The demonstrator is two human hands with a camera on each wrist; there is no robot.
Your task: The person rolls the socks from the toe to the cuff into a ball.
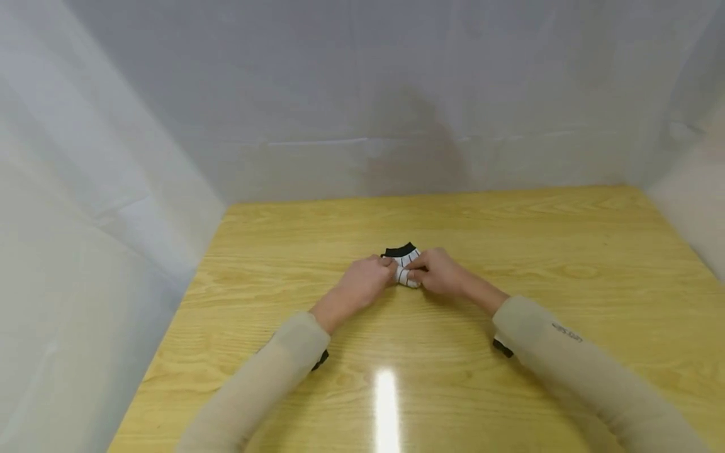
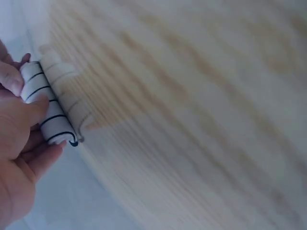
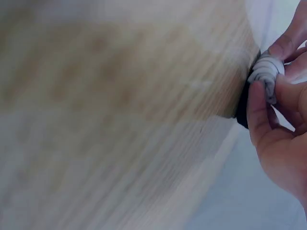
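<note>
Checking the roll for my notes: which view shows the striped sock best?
The left wrist view: the sock shows as a tight white roll with dark stripes, held by the left hand. The head view shows it small, between both hands, with a black cuff. The right wrist view shows only a blurred end in the right hand.

A small dark mark on the right sleeve (image 1: 567, 332) is too small to read.

1. A rolled sock (image 1: 405, 267) lies on the tabletop (image 1: 566, 264), near its middle.
2. The left hand (image 1: 365, 281) flanks its left, the right hand (image 1: 440, 272) its right, both touching.
</note>
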